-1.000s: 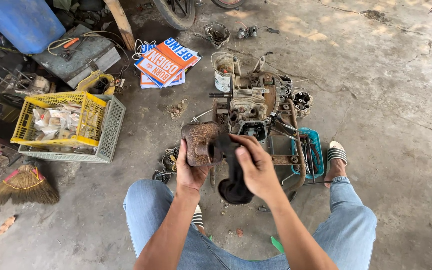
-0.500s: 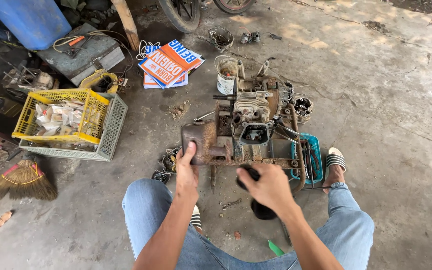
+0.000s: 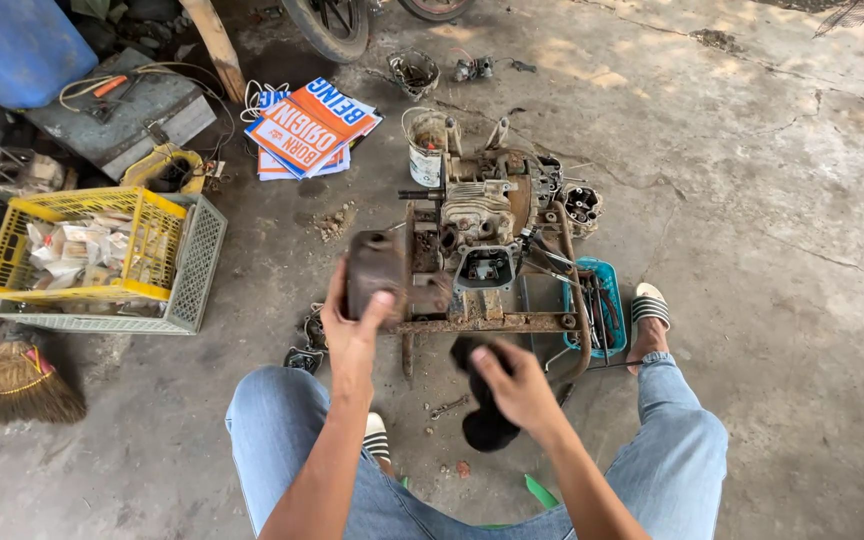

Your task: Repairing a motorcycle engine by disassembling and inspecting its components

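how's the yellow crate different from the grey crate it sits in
The yellow crate is bright yellow and sits on top; the grey crate is pale grey-green, lies on the concrete beneath it and sticks out past it on the right. The yellow crate is packed with small pale packets; what the grey crate holds is hidden. The yellow crate's walls have wider openings, the grey crate's a finer mesh. Both are rectangular plastic lattice crates, out of reach of the left hand.
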